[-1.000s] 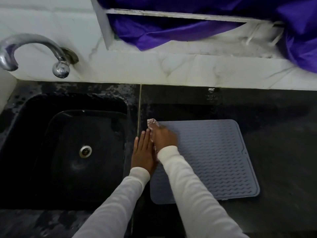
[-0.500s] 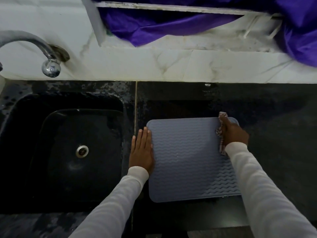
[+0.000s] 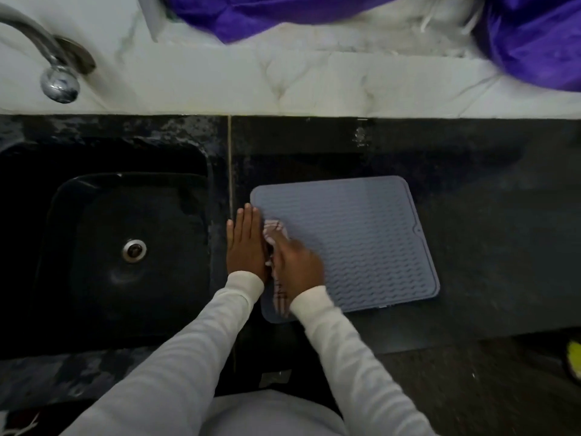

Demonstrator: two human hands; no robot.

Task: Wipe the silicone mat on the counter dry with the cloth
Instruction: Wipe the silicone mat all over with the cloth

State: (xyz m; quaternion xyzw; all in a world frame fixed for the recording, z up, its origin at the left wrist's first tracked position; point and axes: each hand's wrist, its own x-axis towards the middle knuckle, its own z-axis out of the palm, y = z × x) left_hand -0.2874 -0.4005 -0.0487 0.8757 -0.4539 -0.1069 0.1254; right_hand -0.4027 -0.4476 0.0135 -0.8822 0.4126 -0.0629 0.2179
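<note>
A grey ridged silicone mat (image 3: pixel 361 240) lies flat on the dark counter (image 3: pixel 487 215), just right of the sink. My left hand (image 3: pixel 246 243) rests flat with straight fingers on the mat's left edge. My right hand (image 3: pixel 298 267) presses a pink checked cloth (image 3: pixel 276 265) onto the mat's left part, right beside the left hand. The cloth shows above the fingers and below the palm; most of it is hidden under the hand. The right hand is blurred.
A black sink (image 3: pixel 125 247) with a metal drain (image 3: pixel 134 250) lies to the left. A chrome tap (image 3: pixel 53 67) hangs over its back left. White marble ledge (image 3: pixel 283 83) behind carries purple fabric (image 3: pixel 534 42). The counter's front edge runs just below the mat.
My right hand swept the cloth from the mat's far left to its far right, then back to the left and nearer to me. The left hand stayed on the left edge.
</note>
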